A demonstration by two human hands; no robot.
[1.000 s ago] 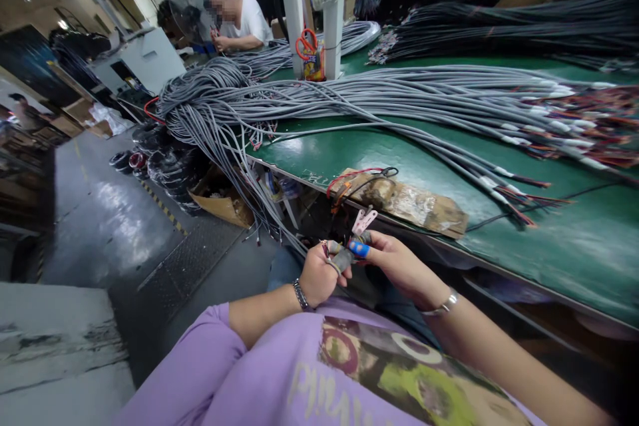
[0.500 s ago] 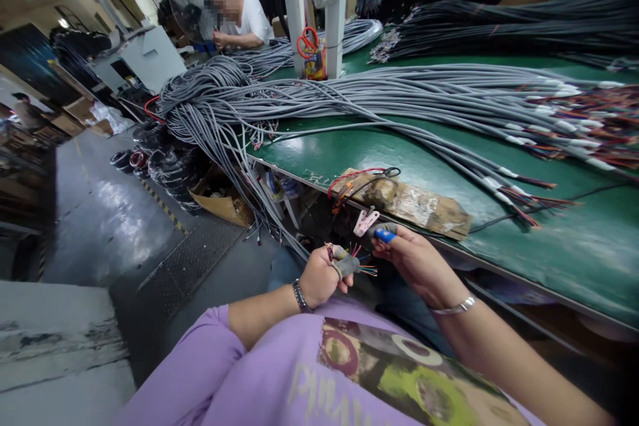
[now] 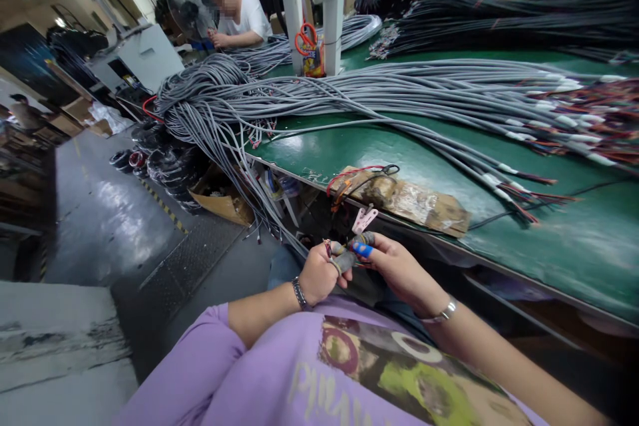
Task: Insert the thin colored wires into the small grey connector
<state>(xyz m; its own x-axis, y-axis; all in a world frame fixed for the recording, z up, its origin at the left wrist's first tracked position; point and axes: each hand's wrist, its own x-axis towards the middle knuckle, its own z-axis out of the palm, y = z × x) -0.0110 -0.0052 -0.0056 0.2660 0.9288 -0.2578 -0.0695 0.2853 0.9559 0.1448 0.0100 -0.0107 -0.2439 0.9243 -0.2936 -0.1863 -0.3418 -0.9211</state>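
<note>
My left hand (image 3: pixel 319 274) is closed in a fist on the end of a grey cable (image 3: pixel 279 229) that comes down from the table edge. Its thumb wears a grey finger cot. My right hand (image 3: pixel 397 267) meets it, pinching at the cable's coloured wire ends, which are mostly hidden between the fingers. A blue cot (image 3: pixel 362 249) covers one right fingertip. Both hands sit in front of my lap, just below the edge of the green table (image 3: pixel 379 153). A pink clip (image 3: pixel 364 218) hangs at the table edge just above the hands.
Long bundles of grey cables (image 3: pixel 399 90) with coloured wire ends lie across the table. A taped cardboard piece (image 3: pixel 419 203) with red and black wires sits at the near edge. Orange scissors (image 3: pixel 305 40) hang on a white post. A seated person (image 3: pixel 237 13) works at the far end.
Half a second ago my hands were apart, with the fanned coloured wires showing between them. My right hand has come back to the left and pinched onto the wire ends.
</note>
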